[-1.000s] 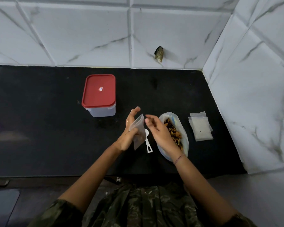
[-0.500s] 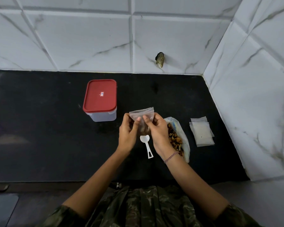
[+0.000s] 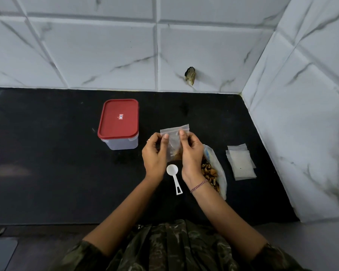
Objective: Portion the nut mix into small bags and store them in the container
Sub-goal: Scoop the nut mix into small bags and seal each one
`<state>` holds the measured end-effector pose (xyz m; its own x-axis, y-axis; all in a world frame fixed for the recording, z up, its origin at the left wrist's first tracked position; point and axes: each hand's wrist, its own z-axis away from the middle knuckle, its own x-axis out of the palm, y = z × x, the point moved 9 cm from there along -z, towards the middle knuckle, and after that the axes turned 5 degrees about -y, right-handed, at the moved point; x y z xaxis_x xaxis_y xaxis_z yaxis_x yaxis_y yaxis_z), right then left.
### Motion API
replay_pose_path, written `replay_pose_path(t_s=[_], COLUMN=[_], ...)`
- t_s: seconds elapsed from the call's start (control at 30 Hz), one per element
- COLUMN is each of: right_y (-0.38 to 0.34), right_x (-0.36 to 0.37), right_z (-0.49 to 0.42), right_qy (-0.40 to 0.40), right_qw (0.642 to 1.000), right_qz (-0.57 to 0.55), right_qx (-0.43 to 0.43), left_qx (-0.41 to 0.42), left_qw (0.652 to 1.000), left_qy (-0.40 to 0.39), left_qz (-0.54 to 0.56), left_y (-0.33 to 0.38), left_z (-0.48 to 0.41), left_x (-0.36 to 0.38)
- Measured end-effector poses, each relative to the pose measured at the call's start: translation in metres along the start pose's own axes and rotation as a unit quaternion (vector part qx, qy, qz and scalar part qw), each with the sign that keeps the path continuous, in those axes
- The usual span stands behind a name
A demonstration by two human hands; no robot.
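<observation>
Black countertop point(image 3: 47, 153), marble-tiled wall point(image 3: 86, 55)

Red rectangular plastic lid point(image 3: 118, 120) on a translucent white container point(image 3: 123, 144); black stone desk point(image 3: 47, 163); white plastic spoon point(image 3: 172, 171); grey-veined white wall tiles point(image 3: 86, 55); green camouflage garment point(image 3: 174, 247).

Black counter point(image 3: 47, 153) carries container point(image 3: 118, 118), scoop point(image 3: 172, 170), nut bag point(image 3: 218, 171), empty bags point(image 3: 242, 165).

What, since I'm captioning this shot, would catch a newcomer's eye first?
At the centre, the left hand and right hand pinch a small clear plastic zip bag holding a few nuts above the black counter. Left of them stands a clear plastic container with its red lid on; right of them lies an open plastic bag of nut mix.
</observation>
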<state>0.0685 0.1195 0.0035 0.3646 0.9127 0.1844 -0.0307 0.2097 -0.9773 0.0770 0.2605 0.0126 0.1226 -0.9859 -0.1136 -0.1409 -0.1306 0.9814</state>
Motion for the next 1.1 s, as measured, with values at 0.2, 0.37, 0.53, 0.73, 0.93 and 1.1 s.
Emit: replay_pose_path(t_s=[0.2,0.37,0.53,0.73,0.93,1.1], right_y=[-0.013,-0.013,-0.015,-0.013,-0.029,-0.03], right_x=[0.007,0.008,0.009,0.011,0.016,0.019], right_z=[-0.007,-0.017,-0.026,-0.036,-0.035,-0.048], right_qy=[-0.025,-0.022,-0.009,-0.005,0.055,0.081], right_qw=[0.999,0.999,0.998,0.999,0.983,0.972], right_qz=[0.025,0.026,0.03,0.008,0.1,0.153], right_qx=[-0.04,-0.041,-0.048,-0.047,-0.143,-0.159], left_qx=[-0.025,0.014,0.027,0.013,0.034,0.042], left_qw=[0.997,0.998,0.999,0.999,0.997,0.995], left_qy=[0.009,0.006,0.014,0.03,0.07,0.08], left_qz=[0.071,0.058,0.026,0.019,-0.022,-0.029], left_y=[0.005,0.014,0.01,0.014,0.018,0.017], left_z=[-0.009,-0.02,-0.03,-0.038,-0.045,-0.055], left_x=[0.007,0.009,0.008,0.011,0.014,0.018])
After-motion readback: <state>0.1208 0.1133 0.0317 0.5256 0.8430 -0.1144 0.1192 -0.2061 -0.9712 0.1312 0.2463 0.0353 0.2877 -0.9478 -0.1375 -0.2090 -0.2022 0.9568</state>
